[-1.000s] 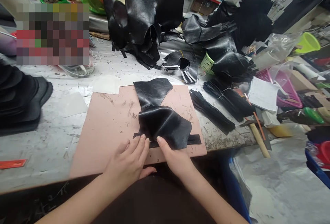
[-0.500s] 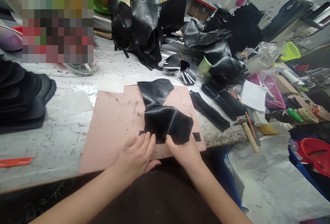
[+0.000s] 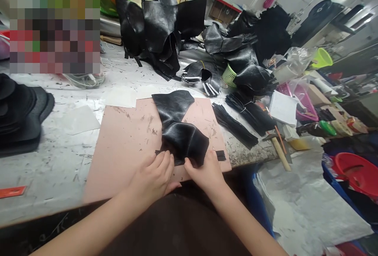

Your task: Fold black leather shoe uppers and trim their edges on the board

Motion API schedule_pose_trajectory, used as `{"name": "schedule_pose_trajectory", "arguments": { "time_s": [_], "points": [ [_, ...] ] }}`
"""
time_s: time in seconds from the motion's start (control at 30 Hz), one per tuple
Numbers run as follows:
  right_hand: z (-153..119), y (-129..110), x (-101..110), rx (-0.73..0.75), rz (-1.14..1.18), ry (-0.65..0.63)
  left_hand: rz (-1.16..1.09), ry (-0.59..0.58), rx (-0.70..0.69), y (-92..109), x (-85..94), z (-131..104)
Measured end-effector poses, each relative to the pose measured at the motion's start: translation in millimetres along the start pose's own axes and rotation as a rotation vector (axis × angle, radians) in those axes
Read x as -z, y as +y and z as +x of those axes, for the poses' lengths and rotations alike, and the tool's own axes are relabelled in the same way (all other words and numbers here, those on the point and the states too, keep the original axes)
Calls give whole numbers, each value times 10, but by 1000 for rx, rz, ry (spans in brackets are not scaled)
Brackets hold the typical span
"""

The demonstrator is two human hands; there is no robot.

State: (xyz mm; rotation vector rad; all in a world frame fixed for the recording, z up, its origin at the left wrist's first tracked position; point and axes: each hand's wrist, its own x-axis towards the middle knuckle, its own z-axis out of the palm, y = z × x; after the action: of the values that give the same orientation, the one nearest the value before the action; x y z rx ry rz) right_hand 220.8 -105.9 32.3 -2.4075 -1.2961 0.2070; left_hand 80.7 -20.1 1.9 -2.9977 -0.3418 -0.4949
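Observation:
A glossy black leather piece [image 3: 184, 136] with a seam across it lies over a pink board [image 3: 124, 142] at the table's near edge. My right hand [image 3: 206, 171] grips its near right edge between thumb and fingers, and the leather bulges up there. At the near left edge, my left hand [image 3: 155, 171] lies with fingers stretched out, the tips on the leather's border and the thumb apart, nearer to me. Ends of thin black strips [image 3: 221, 155] stick out from below the leather and beside my right hand. The leather's underside is hidden.
Stacked black pieces [image 3: 20, 114] stand at left. Beyond the board are a standing leather pile [image 3: 161, 20] and a rolled bundle [image 3: 202, 76]. To the right lie black strip bundles [image 3: 236, 126], a notebook [image 3: 283, 107] and a hammer [image 3: 280, 153]. An orange strip [image 3: 12, 191] lies far left.
My right hand has drawn the leather's right edge inward and raised it, so the piece bulges more. The left hand stays at its edge. The whole view has shifted slightly.

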Motion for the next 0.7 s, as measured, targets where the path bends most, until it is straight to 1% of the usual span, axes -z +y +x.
{"name": "schedule_pose_trajectory", "arguments": {
  "time_s": [0.13, 0.33, 0.4, 0.57, 0.7],
  "points": [
    [-3, 18, -23, 19, -8, -28, -1, -28, -2, -8, 30, 26],
    [18, 14, -3, 14, 19, -68, 26, -14, -24, -27, 40, 59],
    [15, 22, 0, 15, 57, -36, 21, -5, -47, -25, 22, 62],
    [-21, 52, -26, 19, 185, 125, 24, 22, -96, -25, -9, 45],
    [-39, 88, -67, 43, 218, 176, 17, 22, -85, -29, -3, 46]
  ]
}}
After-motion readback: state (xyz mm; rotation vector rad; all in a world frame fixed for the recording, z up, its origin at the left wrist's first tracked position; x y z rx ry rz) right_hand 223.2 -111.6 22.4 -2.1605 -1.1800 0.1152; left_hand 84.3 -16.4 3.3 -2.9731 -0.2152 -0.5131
